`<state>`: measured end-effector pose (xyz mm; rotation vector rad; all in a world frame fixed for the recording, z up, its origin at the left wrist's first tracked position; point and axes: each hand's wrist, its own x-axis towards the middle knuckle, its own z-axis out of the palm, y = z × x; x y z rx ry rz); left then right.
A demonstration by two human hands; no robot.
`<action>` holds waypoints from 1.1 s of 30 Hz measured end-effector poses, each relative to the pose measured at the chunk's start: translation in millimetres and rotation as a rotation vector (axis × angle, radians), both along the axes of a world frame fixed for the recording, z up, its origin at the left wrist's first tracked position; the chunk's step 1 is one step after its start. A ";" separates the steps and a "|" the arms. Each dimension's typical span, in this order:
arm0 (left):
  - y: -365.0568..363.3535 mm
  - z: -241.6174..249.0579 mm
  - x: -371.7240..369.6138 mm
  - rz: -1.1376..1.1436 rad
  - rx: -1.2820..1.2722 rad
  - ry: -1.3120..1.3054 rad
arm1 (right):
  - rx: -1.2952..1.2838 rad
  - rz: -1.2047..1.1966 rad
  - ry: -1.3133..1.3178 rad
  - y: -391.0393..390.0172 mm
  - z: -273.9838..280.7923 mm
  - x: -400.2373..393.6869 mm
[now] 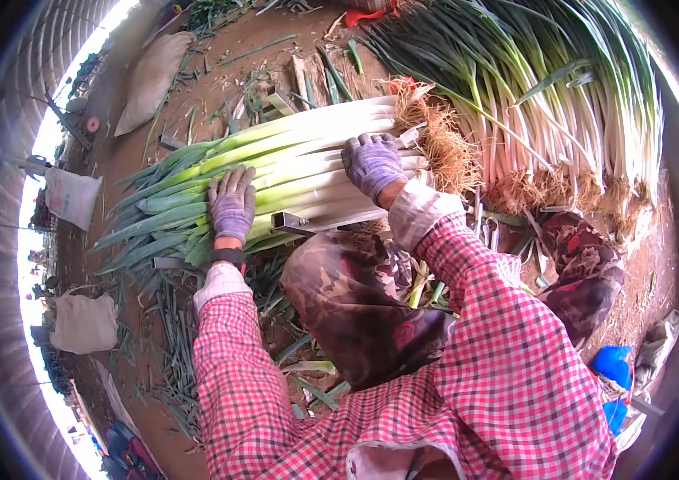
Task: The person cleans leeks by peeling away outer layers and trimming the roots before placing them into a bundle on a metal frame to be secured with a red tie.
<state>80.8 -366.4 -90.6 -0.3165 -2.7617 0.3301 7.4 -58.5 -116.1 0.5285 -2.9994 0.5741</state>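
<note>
A thick bundle of leeks (299,164) lies across a metal frame (291,222), green leaves to the left and roots to the right. My left hand (232,204), in a purple-grey glove, rests flat on the green part with its fingers spread. On the white stems near the roots is my right hand (374,164), gloved too, its fingers curled at the top of the bundle. Whether it grips a stem is hidden. The root ends (447,148) stick out just right of that hand.
A large pile of leeks (547,104) lies at the upper right. Cut leaves (175,352) litter the ground. Pale sacks (155,80) lie at the left. My bent knees (347,296) are below the bundle. A blue item (613,366) sits at the lower right.
</note>
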 end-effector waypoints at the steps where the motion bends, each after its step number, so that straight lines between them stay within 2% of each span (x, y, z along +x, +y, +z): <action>1: 8.9 7.4 0.8 -0.005 0.014 0.002 | -0.035 0.019 0.045 -2.0 -4.9 1.8; 3: 16.9 19.9 7.2 -0.023 -0.043 0.006 | -0.084 0.002 0.144 1.8 -16.6 0.0; 4: 13.7 15.4 3.4 0.088 -0.135 -0.070 | 0.007 0.181 -0.091 10.4 2.4 -4.6; 5: 11.1 10.4 -1.6 0.192 -0.237 -0.152 | -0.279 0.158 0.106 8.6 -39.3 -3.5; 6: 10.9 7.6 -5.0 0.228 -0.285 -0.171 | -0.228 0.119 0.086 16.9 -3.8 9.5; 7: 11.3 5.3 -7.6 0.263 -0.334 -0.192 | -0.131 0.017 -0.139 3.4 -20.1 -8.1; 8: -14.0 -9.1 -11.0 0.103 -0.303 -0.080 | -0.180 -0.054 0.289 -19.0 -70.2 -23.1; 9: -19.1 -6.2 -8.0 0.074 -0.213 -0.099 | -0.237 -0.034 0.239 -9.1 -46.6 -12.7; 10: -24.3 -6.0 -10.4 0.141 -0.255 -0.171 | -0.236 0.022 0.056 1.4 -23.6 -1.9; 11: -25.2 1.2 -17.9 0.157 -0.219 -0.260 | -0.416 0.074 0.128 -4.2 -47.0 -5.4; 12: -15.7 16.9 -21.8 0.178 -0.189 -0.358 | -0.494 0.075 0.103 5.2 -35.4 3.7; 14: 19.3 50.7 -28.9 0.288 -0.289 -0.587 | -0.640 0.151 0.028 27.0 -13.9 20.2; 16: 14.2 55.0 -67.9 0.203 0.146 -0.477 | -0.800 0.308 -0.017 85.5 23.7 58.4; 17: 6.9 53.4 -82.3 0.163 0.357 -0.421 | -0.766 0.337 -0.028 116.8 36.7 72.2; 18: 59.4 83.7 -65.7 0.075 0.576 -0.261 | -0.855 0.290 -0.114 146.9 47.0 88.4; 19: 143.3 118.2 -34.5 -0.060 0.849 -0.133 | -1.001 0.268 0.056 166.6 28.0 92.9; 20: 210.2 140.1 -10.0 -0.210 1.038 -0.099 | -0.960 0.156 -0.052 201.9 31.7 102.2; 21: 265.6 151.8 10.1 -0.370 1.162 -0.127 | -0.986 0.080 -0.021 229.4 14.6 99.5; 22: 292.9 146.8 14.3 -0.526 1.124 -0.242 | -0.892 -0.025 0.163 254.6 -7.3 91.2; 23: 320.2 141.9 18.5 -0.679 1.090 -0.369 | -0.772 -0.190 0.122 279.7 -28.2 80.8; 24: 343.8 131.7 19.7 -0.729 1.083 -0.554 | -0.535 -0.289 0.015 310.6 -29.2 69.4; 25: 365.7 118.0 16.4 -0.780 1.068 -0.740 | -0.304 -0.415 0.152 332.2 -48.5 53.7; 27: 401.6 97.8 10.2 -0.627 1.111 -1.111 | -0.217 -0.577 0.056 378.2 -54.3 23.7; 28: 405.3 83.0 10.0 -0.549 1.099 -1.206 | -0.168 -0.621 0.149 398.9 -63.9 10.4; 29: 407.0 61.6 3.9 -0.466 1.089 -1.305 | 0.017 -0.673 -0.033 414.8 -50.2 -3.5; 30: 407.7 48.6 -0.8 -0.377 1.084 -1.401 | 0.084 -0.688 0.079 436.1 -65.2 -17.8; 31: 408.1 45.1 -5.2 -0.369 1.078 -1.405 | 0.155 -0.699 0.080 458.0 -76.6 -33.3; 32: 408.0 42.4 -10.7 -0.366 1.070 -1.410 | 0.132 -0.765 -0.025 469.1 -71.9 -42.2; 33: 408.6 40.7 -15.3 -0.365 1.064 -1.414 | 0.242 -0.785 0.057 488.6 -97.2 -53.2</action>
